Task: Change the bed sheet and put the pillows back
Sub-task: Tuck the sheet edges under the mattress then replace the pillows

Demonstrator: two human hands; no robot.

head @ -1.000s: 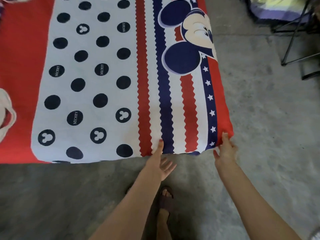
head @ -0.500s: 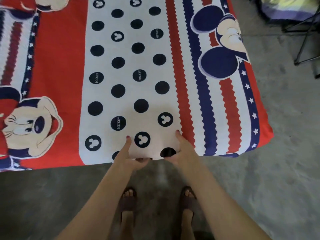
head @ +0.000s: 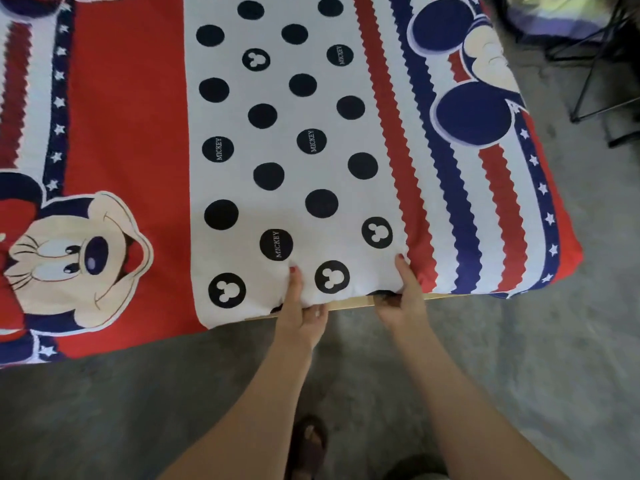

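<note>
A grey concrete floor (head: 519,358) is spreading out below and to the right, mottled and dull in soft, even light. At the upper right, thin black metal legs (head: 588,81) are standing on it, carrying a blurred striped bundle (head: 554,8) in purple and yellow-green.

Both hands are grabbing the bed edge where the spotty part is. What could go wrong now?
1. The left hand and right hand have lifted the red, white and navy cartoon-print bed sheet edge, exposing a pale strip of bed base. Fingers curled under could get pinched there.
2. Pulling only at this middle part might drag the near right sheet corner loose.
3. One sandalled foot stands close under the edge; it could catch on the hanging sheet.
</note>
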